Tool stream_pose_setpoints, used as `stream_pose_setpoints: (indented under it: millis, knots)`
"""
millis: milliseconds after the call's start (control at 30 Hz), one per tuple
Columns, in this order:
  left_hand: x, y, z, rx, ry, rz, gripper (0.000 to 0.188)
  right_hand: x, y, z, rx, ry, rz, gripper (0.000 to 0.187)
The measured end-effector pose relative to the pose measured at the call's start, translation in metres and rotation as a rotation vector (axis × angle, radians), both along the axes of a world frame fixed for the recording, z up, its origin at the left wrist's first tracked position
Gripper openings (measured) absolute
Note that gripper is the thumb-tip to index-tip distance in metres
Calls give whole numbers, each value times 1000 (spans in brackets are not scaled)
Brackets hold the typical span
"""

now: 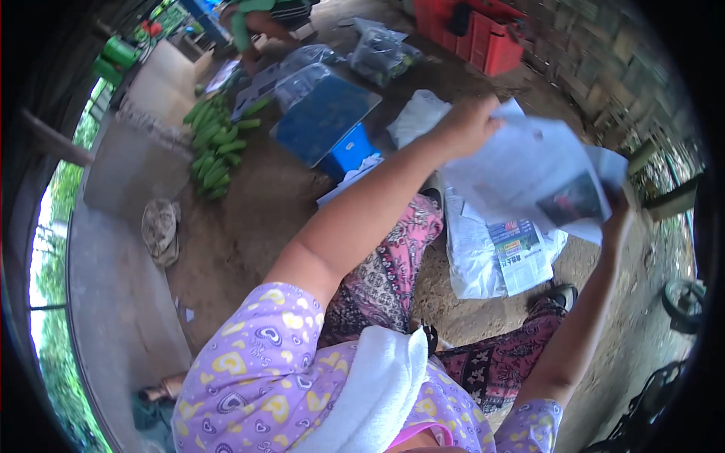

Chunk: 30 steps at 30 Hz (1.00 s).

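A large newspaper sheet [521,170], mostly pale with a dark picture near one corner, is stretched between my hands. My left hand [476,124] is closed on its upper left edge, the arm reaching out across my lap. At the lower right edge, my right hand [619,215] grips the sheet, its fingers partly hidden behind the paper. Beneath the sheet, on the ground between my feet, lie a white plastic bag [472,260] and another printed newspaper [521,257], partly covered by the raised sheet.
Left of me are green bananas [215,143] in a heap. A blue stool [328,113] stands ahead, with a white bag [419,113] beside it. Farther back are plastic bags [377,53], a red crate [476,34] by the woven wall, and another person [260,19].
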<state>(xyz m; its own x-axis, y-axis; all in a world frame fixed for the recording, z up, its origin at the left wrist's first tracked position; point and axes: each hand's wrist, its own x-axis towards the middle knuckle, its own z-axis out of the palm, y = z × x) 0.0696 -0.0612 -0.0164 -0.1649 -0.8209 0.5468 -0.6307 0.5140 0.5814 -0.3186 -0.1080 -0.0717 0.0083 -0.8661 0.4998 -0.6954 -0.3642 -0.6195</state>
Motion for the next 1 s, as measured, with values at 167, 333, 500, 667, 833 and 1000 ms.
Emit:
stream_pose_setpoints:
  millis: [167, 333, 500, 667, 833, 1000]
  knots:
    - [95, -8, -33, 129, 88, 382, 26, -79, -22, -10, 31, -266, -331, 29]
    - [201, 41, -166, 321, 277, 762, 35, -75, -19, 3, 70, -652, -243, 37]
    - [239, 115, -278, 476, 416, 934, 42, -81, -12, -1, 132, -770, -267, 41]
    - [242, 157, -333, 540, 338, 1080, 45, -91, -2, -8, 169, -744, -259, 38]
    - [271, 180, -363, 737, 215, 1209, 53, -82, 2, -16, 203, -707, -289, 35]
    - [294, 178, -366, 852, -161, 1238, 57, -62, 3, -15, 271, -637, -212, 30]
